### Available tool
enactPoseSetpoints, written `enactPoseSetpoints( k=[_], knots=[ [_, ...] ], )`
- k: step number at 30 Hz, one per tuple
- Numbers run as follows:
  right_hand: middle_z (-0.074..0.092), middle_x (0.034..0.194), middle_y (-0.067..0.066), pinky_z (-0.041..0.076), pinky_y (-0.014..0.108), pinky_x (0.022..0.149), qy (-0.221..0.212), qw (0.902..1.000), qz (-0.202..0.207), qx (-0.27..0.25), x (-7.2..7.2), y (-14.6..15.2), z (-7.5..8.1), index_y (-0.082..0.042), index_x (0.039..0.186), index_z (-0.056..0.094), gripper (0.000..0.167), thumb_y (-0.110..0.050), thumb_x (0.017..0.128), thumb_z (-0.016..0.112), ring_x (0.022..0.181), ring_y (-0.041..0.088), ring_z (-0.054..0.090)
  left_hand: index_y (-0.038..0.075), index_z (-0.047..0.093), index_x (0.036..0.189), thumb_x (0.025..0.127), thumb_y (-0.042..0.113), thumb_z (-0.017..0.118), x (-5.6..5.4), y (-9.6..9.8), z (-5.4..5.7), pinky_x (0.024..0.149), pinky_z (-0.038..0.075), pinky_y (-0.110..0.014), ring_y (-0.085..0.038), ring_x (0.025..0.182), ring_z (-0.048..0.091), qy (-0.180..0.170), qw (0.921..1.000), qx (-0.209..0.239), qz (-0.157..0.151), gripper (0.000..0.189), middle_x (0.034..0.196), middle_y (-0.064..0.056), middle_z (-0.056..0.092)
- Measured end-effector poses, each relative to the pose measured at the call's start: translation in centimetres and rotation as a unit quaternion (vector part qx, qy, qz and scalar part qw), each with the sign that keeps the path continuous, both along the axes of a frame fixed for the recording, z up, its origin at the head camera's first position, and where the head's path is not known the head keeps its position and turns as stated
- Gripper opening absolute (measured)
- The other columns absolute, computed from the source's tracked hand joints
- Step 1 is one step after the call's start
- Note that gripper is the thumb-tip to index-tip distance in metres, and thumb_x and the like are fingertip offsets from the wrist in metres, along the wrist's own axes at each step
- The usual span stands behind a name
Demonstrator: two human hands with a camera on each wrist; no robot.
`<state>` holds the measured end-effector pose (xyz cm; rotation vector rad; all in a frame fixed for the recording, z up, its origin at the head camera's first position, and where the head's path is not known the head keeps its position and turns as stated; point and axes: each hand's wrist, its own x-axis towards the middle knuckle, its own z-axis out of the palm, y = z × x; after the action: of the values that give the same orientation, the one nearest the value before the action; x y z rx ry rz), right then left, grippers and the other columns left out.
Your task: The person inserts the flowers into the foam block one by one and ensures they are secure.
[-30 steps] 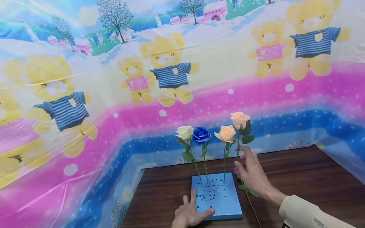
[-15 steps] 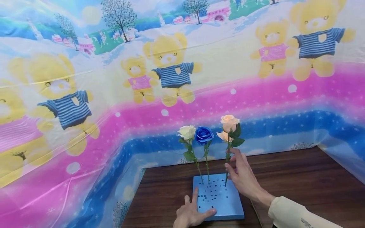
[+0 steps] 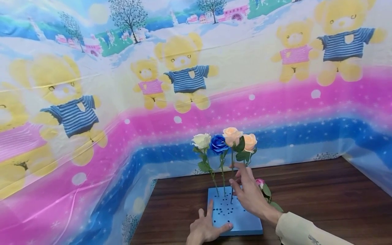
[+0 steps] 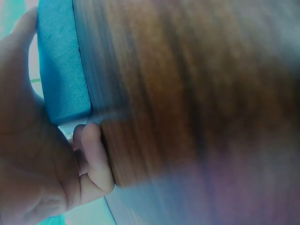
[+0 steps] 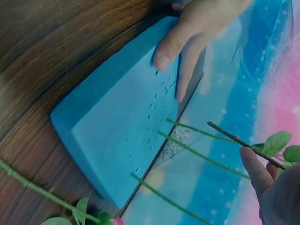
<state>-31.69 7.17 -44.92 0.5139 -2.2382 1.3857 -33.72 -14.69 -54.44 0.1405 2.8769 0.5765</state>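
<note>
My right hand [image 3: 249, 195] pinches the stem of a peach rose [image 3: 232, 136], held upright over the light-blue foam block [image 3: 242, 223]. In the right wrist view the bare lower end of that stem [image 5: 233, 137] points at the block, apart from its holed top. My left hand [image 3: 202, 228] rests at the block's near left corner, thumb and forefinger straight on its top, other fingers bent beside it. A white rose [image 3: 201, 140], a blue rose [image 3: 218, 144] and a second peach rose [image 3: 250, 143] stand in holes along the far side. The right hand partly hides the second peach stem.
A pink rose [image 3: 260, 183] with green leaves lies on the dark wood table [image 3: 321, 190], right of the block and partly behind the right arm. A printed bear-pattern sheet [image 3: 232, 112] hangs behind the table's far edge.
The right hand has carried the peach rose leftward from beyond the block's right side, past the second peach rose, to above the holes. The left hand stays at its corner.
</note>
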Motion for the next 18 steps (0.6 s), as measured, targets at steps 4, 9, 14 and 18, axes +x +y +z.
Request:
enactPoseSetpoints(
  k=[4, 9, 14, 18],
  knots=[
    [0.049, 0.117, 0.01, 0.061, 0.023, 0.073, -0.003, 1.0, 0.005, 0.006, 0.0, -0.9, -0.1, -0.026, 0.156, 0.047, 0.051, -0.006, 0.114, 0.065, 0.1, 0.019, 0.068, 0.023, 0.021, 0.18, 0.083, 0.097, 0.065, 0.0, 0.1, 0.0, 0.074, 0.055, -0.062, -0.036, 0.07, 0.064, 0.0, 1.0, -0.002, 0.003, 0.129, 0.161, -0.035, 0.045],
    [0.049, 0.118, 0.01, 0.061, 0.024, 0.073, -0.015, 0.9998, 0.015, 0.004, -0.2, -2.0, -0.4, -0.021, 0.158, 0.046, 0.049, -0.005, 0.114, 0.063, 0.097, 0.023, 0.068, 0.023, 0.021, 0.18, 0.084, 0.096, 0.066, 0.0, 0.0, -0.2, 0.076, 0.055, -0.063, -0.036, 0.071, 0.065, 0.001, 1.0, -0.003, 0.004, 0.129, 0.16, -0.034, 0.046],
    [0.05, 0.118, 0.005, 0.06, 0.027, 0.072, -0.027, 0.9995, 0.008, 0.015, -0.4, -2.6, -0.7, -0.022, 0.157, 0.047, 0.048, -0.007, 0.114, 0.063, 0.092, 0.017, 0.067, 0.024, 0.021, 0.18, 0.083, 0.098, 0.064, -0.1, 0.0, -0.3, 0.068, 0.053, -0.057, -0.034, 0.067, 0.062, 0.003, 0.9999, -0.013, 0.004, 0.129, 0.153, -0.031, 0.05],
    [0.051, 0.117, 0.004, 0.058, 0.028, 0.072, -0.027, 0.9995, 0.002, 0.018, -0.5, -3.0, -0.9, -0.029, 0.154, 0.05, 0.048, -0.007, 0.114, 0.065, 0.093, 0.013, 0.064, 0.025, 0.02, 0.18, 0.081, 0.1, 0.063, -0.2, 0.0, -0.2, 0.063, 0.048, -0.053, -0.033, 0.064, 0.061, 0.0, 0.9999, -0.011, 0.003, 0.131, 0.147, -0.029, 0.052]
  ],
)
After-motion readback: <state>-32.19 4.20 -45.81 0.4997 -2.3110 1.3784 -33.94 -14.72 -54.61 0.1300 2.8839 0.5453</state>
